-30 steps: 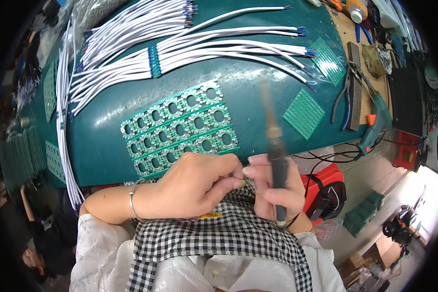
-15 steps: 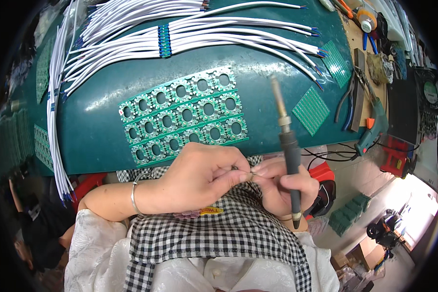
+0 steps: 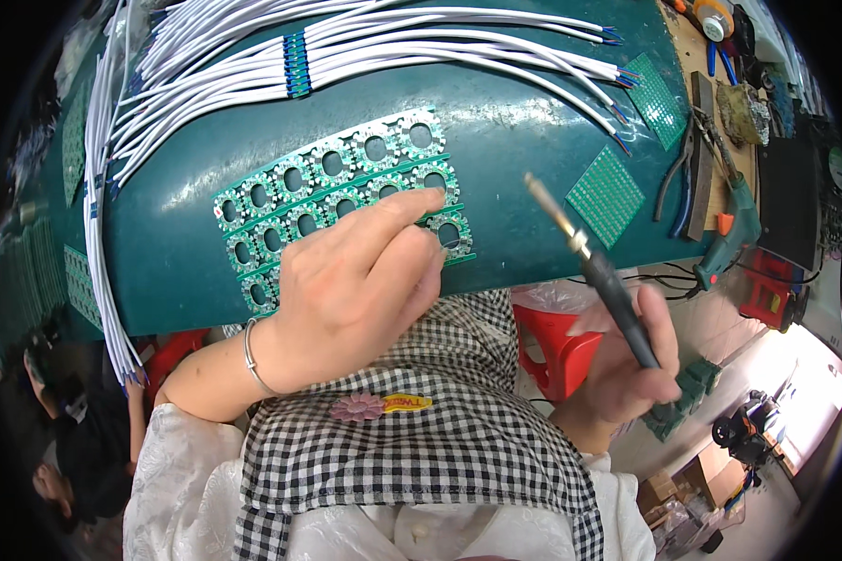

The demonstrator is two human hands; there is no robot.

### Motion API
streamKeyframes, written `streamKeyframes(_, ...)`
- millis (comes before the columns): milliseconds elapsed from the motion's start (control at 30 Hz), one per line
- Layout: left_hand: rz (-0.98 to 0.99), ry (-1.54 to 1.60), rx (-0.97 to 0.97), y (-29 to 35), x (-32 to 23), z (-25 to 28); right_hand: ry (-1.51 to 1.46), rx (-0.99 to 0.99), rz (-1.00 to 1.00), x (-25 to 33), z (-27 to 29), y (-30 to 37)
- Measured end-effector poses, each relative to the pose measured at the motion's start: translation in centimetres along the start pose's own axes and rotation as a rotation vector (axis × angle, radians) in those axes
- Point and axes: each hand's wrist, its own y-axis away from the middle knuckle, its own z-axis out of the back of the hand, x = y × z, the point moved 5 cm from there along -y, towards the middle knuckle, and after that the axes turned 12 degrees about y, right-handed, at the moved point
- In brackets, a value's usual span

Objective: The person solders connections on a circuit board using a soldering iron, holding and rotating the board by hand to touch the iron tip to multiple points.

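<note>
A green circuit board panel (image 3: 332,192), with rows of ring-shaped boards, lies on the green table. My left hand (image 3: 355,276) is over its lower right part, fingers curled and the index fingertip near one ring's opening. What the thumb and fingers pinch is hidden; a thin strand seems to show beside them, too fine to name. To the right, my right hand (image 3: 631,365) grips a soldering iron (image 3: 613,294) by its dark handle. The metal tip points up and to the left, above the table's front edge and apart from the panel.
Bundled white cables (image 3: 243,79) with blue ends lie at the back, and more cables (image 3: 98,224) hang over the left side. Two green perforated boards (image 3: 606,196) rest at right, near pliers (image 3: 683,173) and a green glue gun (image 3: 734,224). A red stool (image 3: 557,346) stands below.
My hands were together at the front edge and have come apart. The left has moved onto the panel. The right has swung right, tilting the soldering iron leftward.
</note>
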Motion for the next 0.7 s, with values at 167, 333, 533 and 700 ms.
streamKeyframes(167, 0.006, -0.033, 0.058, 0.3, 0.6, -0.5, 0.105, -0.046, -0.025, 0.9, 0.8, -1.0)
streamKeyframes(333, 0.006, -0.05, 0.066, 0.4, 0.7, -0.7, 0.203, -0.007, 0.013, 0.8, 0.3, -1.3)
streamKeyframes(533, -0.015, -0.05, 0.059, 0.7, 0.7, -0.6, 0.212, -0.02, 0.038, 0.5, 0.2, -2.1)
streamKeyframes(700, -0.011, -0.046, 0.056, 0.6, 0.7, -0.9, 0.23, 0.029, 0.125, 0.5, -0.1, -2.5)
